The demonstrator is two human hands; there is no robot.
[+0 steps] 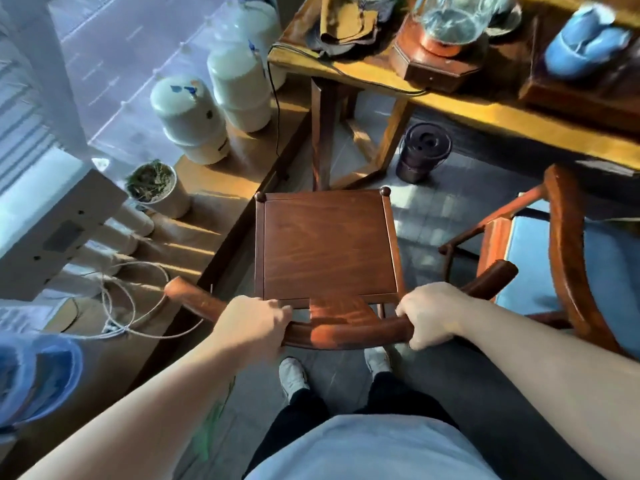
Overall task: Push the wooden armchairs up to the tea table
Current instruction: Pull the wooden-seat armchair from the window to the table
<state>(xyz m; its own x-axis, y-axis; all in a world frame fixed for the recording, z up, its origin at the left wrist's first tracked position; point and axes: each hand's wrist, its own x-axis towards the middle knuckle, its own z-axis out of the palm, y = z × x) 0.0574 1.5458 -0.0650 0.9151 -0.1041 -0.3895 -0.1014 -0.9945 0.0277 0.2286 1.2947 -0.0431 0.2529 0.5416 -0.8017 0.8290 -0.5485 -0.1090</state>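
At frame centre, wooden armchair (329, 251) seen from above, bare seat, front corner posts pointing at the tea table (485, 105). Left hand (254, 322) wrapped over the curved top rail (346, 332), left of the back splat; right hand (427, 315) clenched on the same rail, right of the splat. Both fists fully closed on the wood, fingers curled under. Chair front edge sits near the table's leg frame (323, 133), floor showing between them; seat is not under the tabletop. Second armchair (568, 258) with a blue cushion stands to the right, its front end near the table edge, its armrest just beside the first chair's right rail end. Dark lidded bucket (423, 152) on the floor under the table edge, between the two chairs. Tabletop carries a glass kettle (453, 19) on a wooden base, a folded cloth (346, 19) and a blue ceramic piece (585, 43). Left side: three white water jugs (239, 84) on a low wooden platform, small potted plant (156, 188), loose coil of white cord (121, 306). Person's white shoes (294, 375) directly behind the chair.
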